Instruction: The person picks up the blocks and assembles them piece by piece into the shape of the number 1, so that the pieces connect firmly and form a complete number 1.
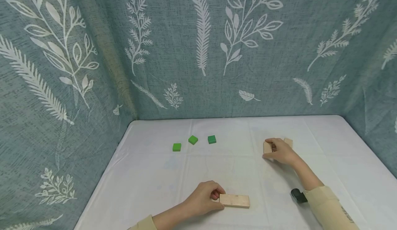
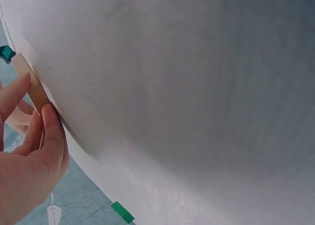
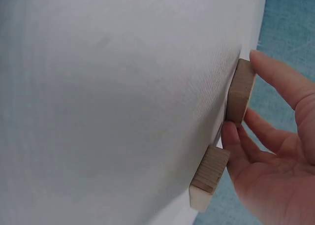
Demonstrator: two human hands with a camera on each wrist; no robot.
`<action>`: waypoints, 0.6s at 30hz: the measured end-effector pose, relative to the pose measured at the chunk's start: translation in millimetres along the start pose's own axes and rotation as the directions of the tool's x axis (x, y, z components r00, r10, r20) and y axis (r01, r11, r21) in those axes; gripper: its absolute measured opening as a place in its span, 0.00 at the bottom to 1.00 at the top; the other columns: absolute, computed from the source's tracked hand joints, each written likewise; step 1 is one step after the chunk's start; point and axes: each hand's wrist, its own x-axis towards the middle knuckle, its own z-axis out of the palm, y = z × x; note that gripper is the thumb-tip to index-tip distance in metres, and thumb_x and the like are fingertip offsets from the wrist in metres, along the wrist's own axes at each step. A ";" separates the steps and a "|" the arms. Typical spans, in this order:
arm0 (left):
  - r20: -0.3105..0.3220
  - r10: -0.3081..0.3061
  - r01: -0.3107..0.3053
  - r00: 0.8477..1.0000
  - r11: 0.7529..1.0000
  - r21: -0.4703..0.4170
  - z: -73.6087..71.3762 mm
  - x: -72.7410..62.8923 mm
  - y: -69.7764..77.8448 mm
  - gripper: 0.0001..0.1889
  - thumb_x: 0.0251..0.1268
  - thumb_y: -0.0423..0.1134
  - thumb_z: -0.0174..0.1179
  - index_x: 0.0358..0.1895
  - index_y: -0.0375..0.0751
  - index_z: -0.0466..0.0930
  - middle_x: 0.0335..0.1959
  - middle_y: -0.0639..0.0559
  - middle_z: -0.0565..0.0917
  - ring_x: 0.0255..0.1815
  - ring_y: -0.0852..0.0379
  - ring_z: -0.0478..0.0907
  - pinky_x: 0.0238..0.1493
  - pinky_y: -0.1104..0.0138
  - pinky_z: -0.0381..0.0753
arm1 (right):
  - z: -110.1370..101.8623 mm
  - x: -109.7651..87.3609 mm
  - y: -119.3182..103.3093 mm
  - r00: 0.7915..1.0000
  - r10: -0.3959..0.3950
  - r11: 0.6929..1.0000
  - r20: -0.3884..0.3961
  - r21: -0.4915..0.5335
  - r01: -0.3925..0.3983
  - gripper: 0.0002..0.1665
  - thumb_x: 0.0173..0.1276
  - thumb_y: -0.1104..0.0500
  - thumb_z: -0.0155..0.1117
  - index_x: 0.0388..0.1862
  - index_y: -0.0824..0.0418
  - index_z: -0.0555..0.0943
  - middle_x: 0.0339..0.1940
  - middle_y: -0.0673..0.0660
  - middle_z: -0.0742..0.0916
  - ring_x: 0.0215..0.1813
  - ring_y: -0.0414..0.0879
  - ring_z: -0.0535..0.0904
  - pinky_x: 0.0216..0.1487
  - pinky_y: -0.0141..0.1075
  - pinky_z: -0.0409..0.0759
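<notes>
Near the front of the table, my left hand (image 1: 203, 199) pinches the left end of a long, flat wooden block (image 1: 234, 200) between thumb and fingers. The left wrist view shows the same wooden block (image 2: 34, 87) lying close along the white cloth. Farther back on the right, my right hand (image 1: 280, 150) grips a small wooden block (image 1: 267, 147) by two opposite sides. In the right wrist view, thumb and fingertips span this small block (image 3: 241, 91). A second small wooden block (image 1: 288, 142) sits just behind the right hand, partly covered by it.
Three green blocks lie toward the back left: one light (image 1: 176, 147), one turned cornerwise (image 1: 193, 140), one darker (image 1: 212, 139). A black object (image 1: 298, 196) shows beside the right sleeve. A patterned blue-green curtain (image 1: 173, 50) surrounds the white-covered table (image 1: 149, 175).
</notes>
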 end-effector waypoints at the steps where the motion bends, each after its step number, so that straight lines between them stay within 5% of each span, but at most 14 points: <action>1: 0.002 -0.001 0.001 1.000 1.000 0.000 0.0 -0.1 -0.2 0.15 0.47 0.31 0.76 0.40 0.37 0.83 0.32 0.59 0.78 0.33 0.68 0.74 0.38 0.74 0.78 | -0.3 -0.1 0.1 1.000 0.001 1.000 0.001 0.000 -0.001 0.40 0.62 0.58 0.71 0.65 0.78 0.66 0.59 0.77 0.72 0.59 0.69 0.70 0.58 0.58 0.72; 12: 0.035 -0.078 0.081 0.996 0.991 -0.105 -3.6 -1.8 -2.0 0.16 0.48 0.31 0.75 0.42 0.36 0.82 0.32 0.58 0.77 0.33 0.67 0.75 0.39 0.76 0.79 | -4.3 -0.8 1.4 0.999 0.009 1.000 0.034 0.019 -0.010 0.44 0.60 0.58 0.72 0.66 0.80 0.63 0.58 0.76 0.74 0.59 0.68 0.71 0.58 0.57 0.73; 18: 0.027 -0.065 0.068 0.998 0.986 -0.150 -4.1 -2.8 -4.1 0.16 0.47 0.28 0.75 0.41 0.36 0.82 0.32 0.56 0.78 0.33 0.65 0.76 0.37 0.77 0.79 | -7.7 -3.1 0.4 0.999 0.006 1.000 0.037 0.003 -0.006 0.44 0.58 0.61 0.73 0.65 0.81 0.63 0.57 0.77 0.75 0.59 0.69 0.71 0.59 0.56 0.72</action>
